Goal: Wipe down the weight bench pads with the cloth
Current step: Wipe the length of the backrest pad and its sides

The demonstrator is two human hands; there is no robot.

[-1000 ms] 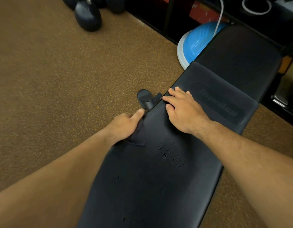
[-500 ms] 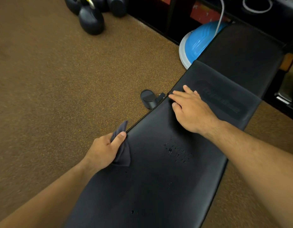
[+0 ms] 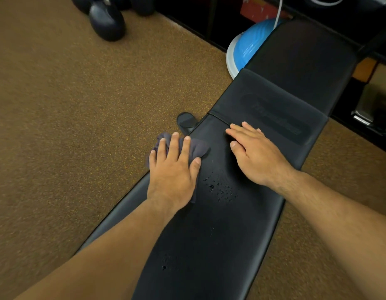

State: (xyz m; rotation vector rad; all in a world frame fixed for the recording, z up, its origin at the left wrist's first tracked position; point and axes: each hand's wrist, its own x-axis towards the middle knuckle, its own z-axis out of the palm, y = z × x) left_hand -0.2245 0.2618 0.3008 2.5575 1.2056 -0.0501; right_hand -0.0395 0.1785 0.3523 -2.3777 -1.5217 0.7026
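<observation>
The cloth lies bunched on the left edge of the long pad, near its far end, with part of it overhanging that edge. The left hand presses it down with fingers straight and spread; nothing is gripped. The right hand rests flat on the pad to the right of the cloth, fingers straight and holding nothing. Droplets sit on the pad between the two wrists. The cloth appears light, soft and limp, so it is likely to fold or roll under a push. Drive it with the flat palm over its middle rather than pinching a corner. The pad looks smooth and firm, and is probably slick where wet. Most of the cloth is hidden under the left hand. The near end of the pad is cut off by the frame, and its supports are out of sight. The lettering on the short pad beyond is too blurred to read.
</observation>
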